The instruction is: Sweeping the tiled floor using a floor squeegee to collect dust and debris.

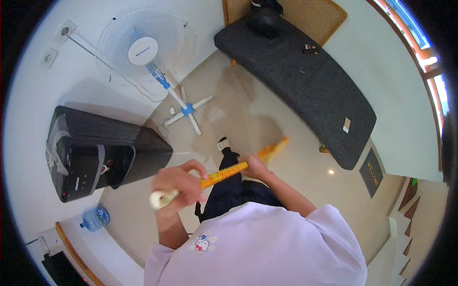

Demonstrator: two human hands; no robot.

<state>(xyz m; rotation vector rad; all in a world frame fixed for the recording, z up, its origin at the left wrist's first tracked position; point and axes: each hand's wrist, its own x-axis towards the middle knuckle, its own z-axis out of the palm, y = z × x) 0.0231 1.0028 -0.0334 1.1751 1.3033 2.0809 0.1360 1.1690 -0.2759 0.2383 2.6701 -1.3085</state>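
A long yellow-orange patterned pole (223, 174) slants across in front of my body. Its near end has a round white cap (161, 199). My left hand (177, 186) is closed round the pole just beyond the cap, slightly smeared by motion. Farther along, my right hand (256, 168) grips the same pole with curled fingers. Past the right hand the pole's far end, yellow and orange, is blurred and looks wider; I cannot make out what is fixed there. Below the pole, my dark-trousered leg and a strapped shoe (223, 144) show.
To the left stand a black water dispenser (114, 157) and a blue water bottle (96, 218). A white standing fan (187, 108) is ahead. A dark grey bench (305, 86) bearing a helmet (265, 21) runs along the right. Beyond it lie a doormat (371, 172) and stairs (407, 229).
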